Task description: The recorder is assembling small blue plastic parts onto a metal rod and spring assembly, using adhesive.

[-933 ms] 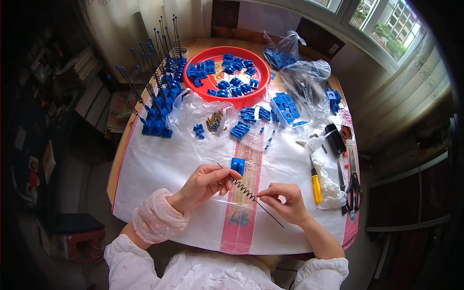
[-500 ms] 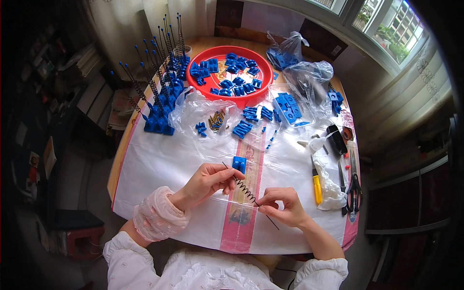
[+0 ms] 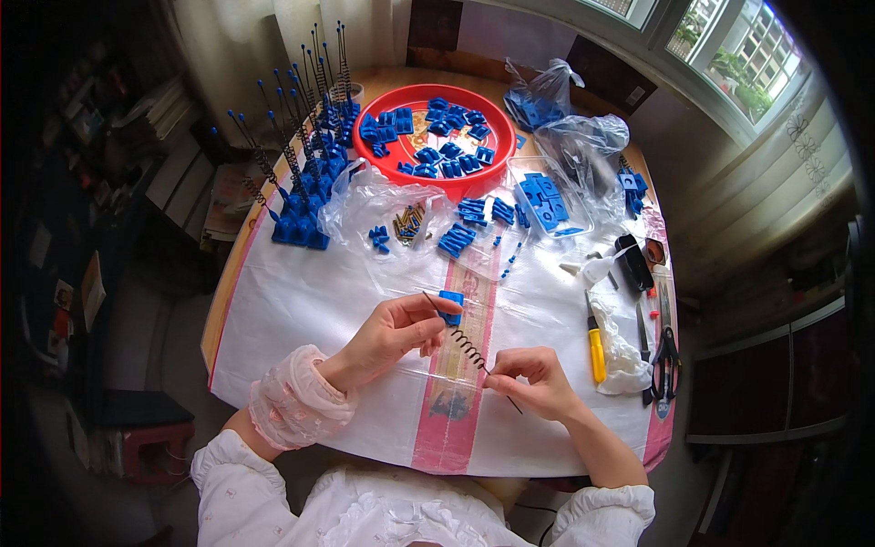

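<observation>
Head view, left hand: the left hand has its fingers pinched together on a small blue plastic block, held just above the counter and its white cover.
Head view, right hand: the right hand is closed around the lower end of a thin black rod, fingertips together on it.
Head view, rod: it runs slantwise from the block down to the right hand, with a dark coil spring threaded on it between the two hands.
Head view, block: it sits at the rod's upper end, at the left fingertips, well clear of the right hand.
Head view, surroundings: a red round tray of blue parts stands at the far side; finished rod-and-block pieces stand upright to the left; a yellow utility knife and scissors lie to the right.
</observation>
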A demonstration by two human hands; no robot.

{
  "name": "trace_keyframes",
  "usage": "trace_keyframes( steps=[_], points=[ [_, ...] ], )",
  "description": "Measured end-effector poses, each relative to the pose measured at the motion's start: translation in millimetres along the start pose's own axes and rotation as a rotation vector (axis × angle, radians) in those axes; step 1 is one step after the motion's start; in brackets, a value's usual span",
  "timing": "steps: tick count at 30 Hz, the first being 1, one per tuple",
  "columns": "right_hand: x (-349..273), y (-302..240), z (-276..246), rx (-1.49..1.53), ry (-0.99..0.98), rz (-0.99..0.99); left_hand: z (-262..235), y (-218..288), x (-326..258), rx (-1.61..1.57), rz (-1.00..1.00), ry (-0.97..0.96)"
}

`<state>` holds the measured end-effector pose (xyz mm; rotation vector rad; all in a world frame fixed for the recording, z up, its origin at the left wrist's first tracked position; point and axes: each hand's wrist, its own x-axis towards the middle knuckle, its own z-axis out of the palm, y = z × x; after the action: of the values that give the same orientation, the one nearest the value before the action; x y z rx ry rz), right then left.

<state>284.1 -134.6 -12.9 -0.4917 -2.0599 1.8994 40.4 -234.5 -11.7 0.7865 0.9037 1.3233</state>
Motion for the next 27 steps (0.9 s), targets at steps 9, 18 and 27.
trace_keyframes(
  steps=[9, 18, 27],
  points=[
    [-0.4, 4.5, -0.7, 0.087, -0.005, 0.06, -7.7, -7.2, -0.3, 0.047, 0.014, -0.047],
    [-0.5, 3.5, -1.0, 0.056, -0.02, 0.084, -4.6, -4.3, -0.2, 0.036, 0.014, -0.028],
    [0.1, 0.2, 0.5, 0.054, -0.021, 0.098, -5.0, -3.8, -0.7, 0.061, 0.007, -0.01]
  ],
)
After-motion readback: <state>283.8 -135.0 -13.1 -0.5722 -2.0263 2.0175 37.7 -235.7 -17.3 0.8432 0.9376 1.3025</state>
